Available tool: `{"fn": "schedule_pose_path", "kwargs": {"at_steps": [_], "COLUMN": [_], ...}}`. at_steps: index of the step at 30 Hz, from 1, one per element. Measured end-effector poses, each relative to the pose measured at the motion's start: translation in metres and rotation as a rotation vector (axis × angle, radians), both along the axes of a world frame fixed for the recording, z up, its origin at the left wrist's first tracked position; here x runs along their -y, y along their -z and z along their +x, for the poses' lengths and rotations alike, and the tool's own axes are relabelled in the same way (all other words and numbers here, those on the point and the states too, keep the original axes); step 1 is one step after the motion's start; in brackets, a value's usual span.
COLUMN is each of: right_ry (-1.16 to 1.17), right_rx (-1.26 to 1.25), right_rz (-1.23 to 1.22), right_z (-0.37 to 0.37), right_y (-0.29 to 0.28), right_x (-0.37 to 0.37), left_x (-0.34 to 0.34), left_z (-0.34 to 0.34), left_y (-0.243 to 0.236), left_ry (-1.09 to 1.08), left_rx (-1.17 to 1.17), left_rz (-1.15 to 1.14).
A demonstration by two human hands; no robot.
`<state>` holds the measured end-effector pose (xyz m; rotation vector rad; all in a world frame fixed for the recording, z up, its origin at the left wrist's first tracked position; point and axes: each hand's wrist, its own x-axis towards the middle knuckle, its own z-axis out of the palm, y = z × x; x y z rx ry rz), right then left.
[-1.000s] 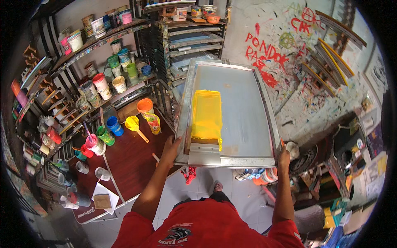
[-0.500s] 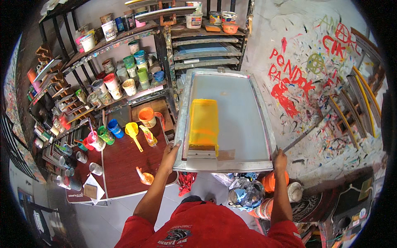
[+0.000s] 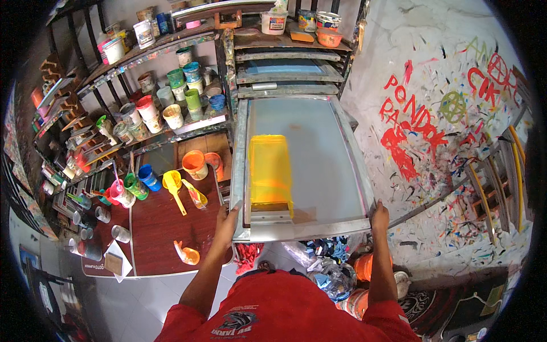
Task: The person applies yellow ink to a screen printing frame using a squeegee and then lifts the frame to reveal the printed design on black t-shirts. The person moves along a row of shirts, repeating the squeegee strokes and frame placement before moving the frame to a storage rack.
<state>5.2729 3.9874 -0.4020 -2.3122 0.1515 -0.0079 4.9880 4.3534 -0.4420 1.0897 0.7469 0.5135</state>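
Note:
Both my hands hold a screen printing frame point(image 3: 354, 149) out in front of me, mesh side up, its far end just below the slots of a rack. My left hand point(image 3: 226, 224) grips the near part of its left side, fingers closed round the edge. At the near right corner my right hand point(image 3: 379, 219) is closed on the other side. Yellow ink point(image 3: 269, 165) coats a rectangle on the left of the grey mesh point(image 3: 319, 154). A squeegee point(image 3: 271, 216) with a pale handle lies across the near end of the ink.
Ahead stands the rack point(image 3: 288, 90) with other frames in its slots. To the left, a dark red table point(image 3: 165, 228) bears ink pots, a yellow scoop point(image 3: 174, 191) and an orange-and-white tool point(image 3: 187, 253). Shelves of paint tubs point(image 3: 174, 117) rise behind it. Orange buckets point(image 3: 364, 266) sit low right.
The frame has shifted left and forward, so its far end now lines up with the rack. Both hands keep their hold, and the view has shifted somewhat.

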Motion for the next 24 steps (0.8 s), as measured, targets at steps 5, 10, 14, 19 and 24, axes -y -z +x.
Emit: {"fn": "schedule_pose_path", "kwargs": {"at_steps": [5,10,14,19,24], "right_ry": [0.047,0.027,-0.003,-0.124,-0.318], "right_rx": [-0.011,-0.087,0.030,-0.002,0.374], "right_rz": [-0.066,-0.062,-0.087,-0.118,-0.147], "right_z": [0.037,0.069,0.089,0.111,0.120], "right_y": [0.015,0.036,0.041,0.035,0.041], "right_x": [-0.005,-0.020,-0.042,-0.067,-0.078], "left_x": [-0.007,-0.030,-0.053,-0.071,-0.113], "left_z": [0.026,0.050,0.072,0.103,0.119], "left_y": [0.004,0.008,0.009,0.001,0.024], "left_ry": [-0.061,-0.001,0.009,0.015,0.098], "left_rx": [-0.050,0.027,-0.008,-0.039,-0.070], "left_rz": [0.028,0.011,0.021,0.140,0.045]}}
